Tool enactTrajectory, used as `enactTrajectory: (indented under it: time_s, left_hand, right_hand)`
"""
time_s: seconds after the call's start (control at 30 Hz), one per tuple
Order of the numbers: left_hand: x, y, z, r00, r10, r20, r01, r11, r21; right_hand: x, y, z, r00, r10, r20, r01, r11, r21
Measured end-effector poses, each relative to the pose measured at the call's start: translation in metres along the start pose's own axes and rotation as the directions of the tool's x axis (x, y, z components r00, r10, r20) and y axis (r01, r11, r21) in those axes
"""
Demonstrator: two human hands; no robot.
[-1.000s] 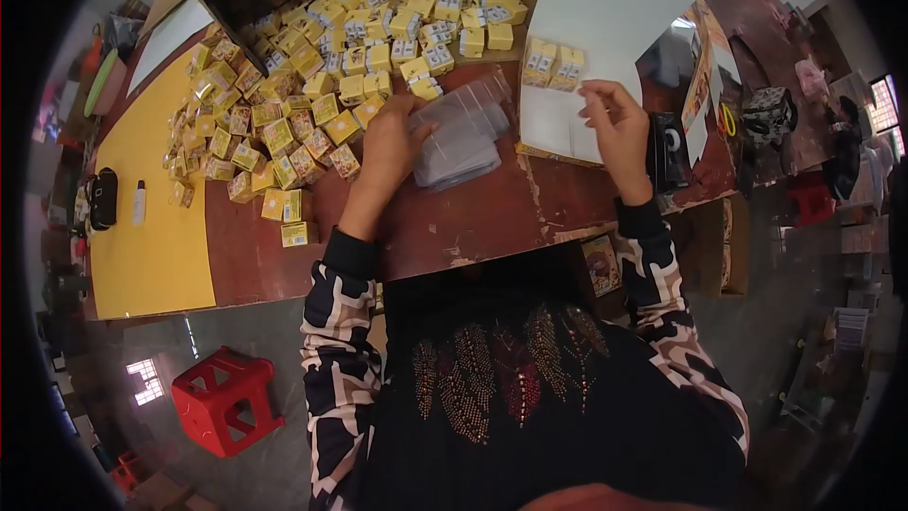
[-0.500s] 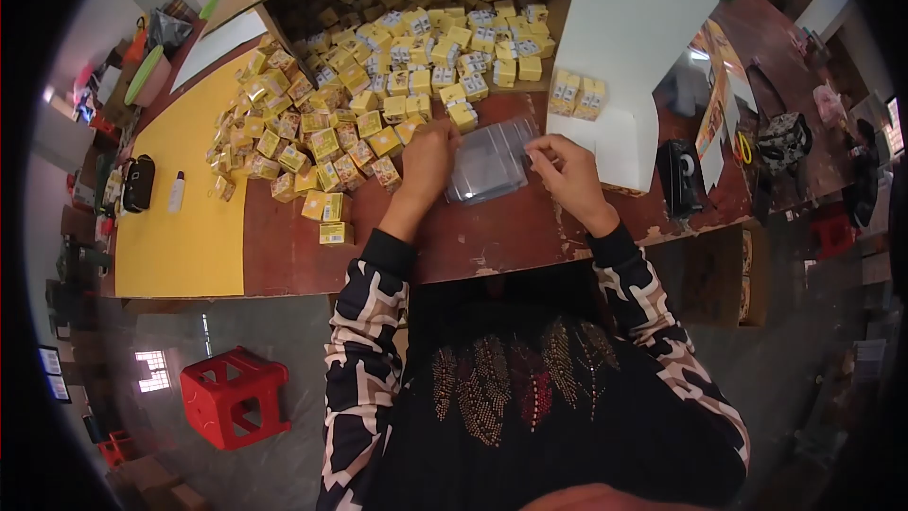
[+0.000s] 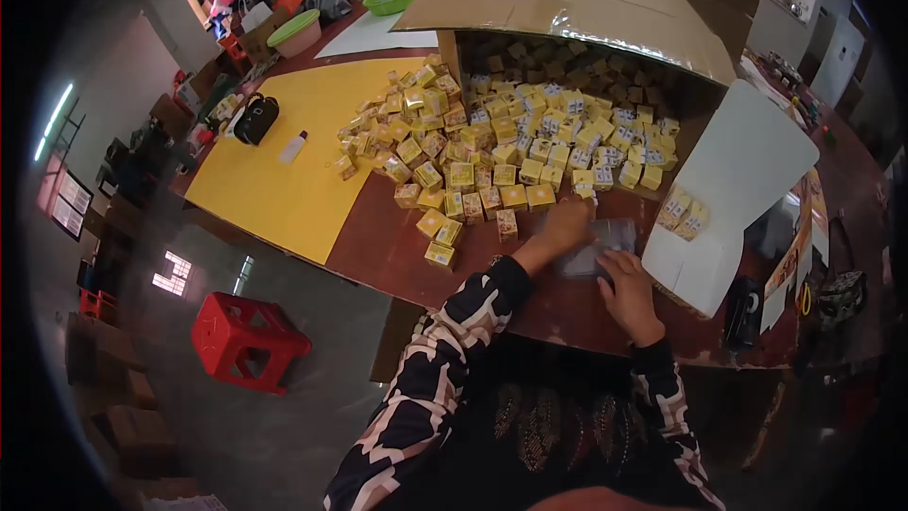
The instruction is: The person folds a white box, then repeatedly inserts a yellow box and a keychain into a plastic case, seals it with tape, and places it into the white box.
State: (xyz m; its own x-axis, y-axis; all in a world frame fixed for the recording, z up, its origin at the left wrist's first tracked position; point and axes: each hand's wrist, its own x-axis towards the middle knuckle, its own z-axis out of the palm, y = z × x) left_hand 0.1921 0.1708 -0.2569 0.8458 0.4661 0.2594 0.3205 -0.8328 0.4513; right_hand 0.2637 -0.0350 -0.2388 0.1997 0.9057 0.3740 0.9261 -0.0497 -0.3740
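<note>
A clear plastic box (image 3: 619,233) lies on the dark red table between my hands. My left hand (image 3: 567,227) is at its left edge with fingers curled; the fingertips are hidden, and what they pinch, if anything, cannot be made out. One small yellow box (image 3: 585,193) sits right beside those fingers, at the front of a large pile of similar yellow boxes (image 3: 463,175). Over the right part of the plastic box my right hand (image 3: 629,295) rests with its fingers apart, touching the rim.
A large cardboard carton (image 3: 577,5) lies on its side, yellow boxes spilling out. To the right, a white card tray (image 3: 747,147) bears several yellow boxes. A yellow sheet (image 3: 284,185), small bottle (image 3: 294,146) and black pouch (image 3: 255,119) are at left. A red stool (image 3: 248,336) stands on the floor.
My view has turned left and tilted up, so the table appears shifted right. My right hand has come in from beside the plastic box onto its right part. My left hand stays at its left edge.
</note>
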Motion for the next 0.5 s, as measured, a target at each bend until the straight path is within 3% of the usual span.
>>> enactTrajectory:
  time_s: [0.07,0.13,0.17,0.23,0.3,0.33,0.4,0.5]
  left_hand:
    - [0.004,-0.001,0.002,0.999,-0.013,-0.035,0.01,0.997,-0.072]
    - [0.002,0.004,-0.006,0.995,-0.09,-0.043,0.075,0.96,-0.27]
    - [0.001,0.006,-0.009,0.995,-0.088,-0.042,0.074,0.961,-0.267]
    - [-0.003,0.01,-0.017,0.993,-0.046,-0.107,-0.007,0.894,-0.449]
    - [-0.008,0.017,-0.032,0.998,-0.025,-0.057,0.001,0.925,-0.381]
    - [-0.01,0.022,-0.038,1.0,-0.008,-0.007,0.005,0.949,-0.315]
    - [-0.014,0.032,-0.045,0.998,0.053,-0.025,-0.059,0.936,-0.348]
    - [-0.02,0.037,-0.049,0.98,0.173,-0.095,-0.195,0.922,-0.334]
  right_hand:
    - [-0.001,-0.001,-0.002,0.999,0.023,-0.028,-0.022,0.999,0.036]
    - [0.0,-0.005,-0.005,0.998,0.045,-0.05,-0.041,0.996,0.078]
    - [0.0,-0.007,-0.008,0.99,0.056,-0.133,-0.042,0.993,0.107]
    - [0.004,-0.012,-0.013,0.974,0.068,-0.215,-0.038,0.989,0.14]
    - [0.011,-0.015,-0.018,0.907,0.229,-0.353,-0.098,0.931,0.353]
    - [0.014,-0.015,-0.021,0.907,0.23,-0.352,-0.097,0.929,0.357]
    - [0.02,-0.014,-0.024,0.892,0.374,-0.254,-0.182,0.811,0.555]
    - [0.027,-0.005,-0.024,0.905,0.361,-0.226,-0.18,0.805,0.566]
